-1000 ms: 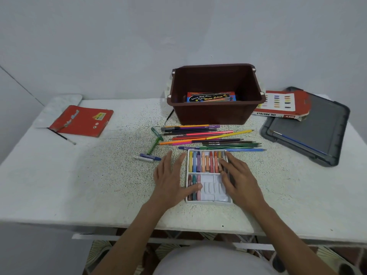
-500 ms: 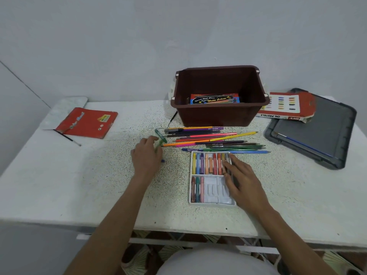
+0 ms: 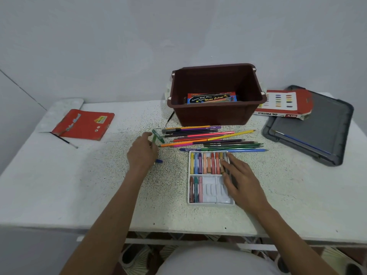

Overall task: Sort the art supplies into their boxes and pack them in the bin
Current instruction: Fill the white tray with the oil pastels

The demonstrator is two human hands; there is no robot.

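Observation:
A white pastel tray (image 3: 211, 196) lies in front of me with several oil pastels in its upper row and three in its lower row. My right hand (image 3: 241, 179) rests flat on the tray's right side, fingers straight over the pastels. My left hand (image 3: 142, 152) sits left of the tray with its fingers curled over a loose blue pastel (image 3: 159, 161), whose tip pokes out. Its fingertips touch a green pastel (image 3: 157, 135). Several coloured pencils (image 3: 208, 139) lie between the tray and the brown bin (image 3: 216, 114). A box of water colours (image 3: 211, 98) sits in the bin.
The oil pastels box (image 3: 282, 105) lies right of the bin, partly on a grey lid (image 3: 317, 130) that also carries a blue brush. A red booklet (image 3: 84, 124), a thin brush (image 3: 65, 140) and a white palette (image 3: 61, 107) lie at the far left.
My left hand left the tray's left side and moved up and left onto the loose pastels. My right hand stayed on the tray. The view shifted slightly.

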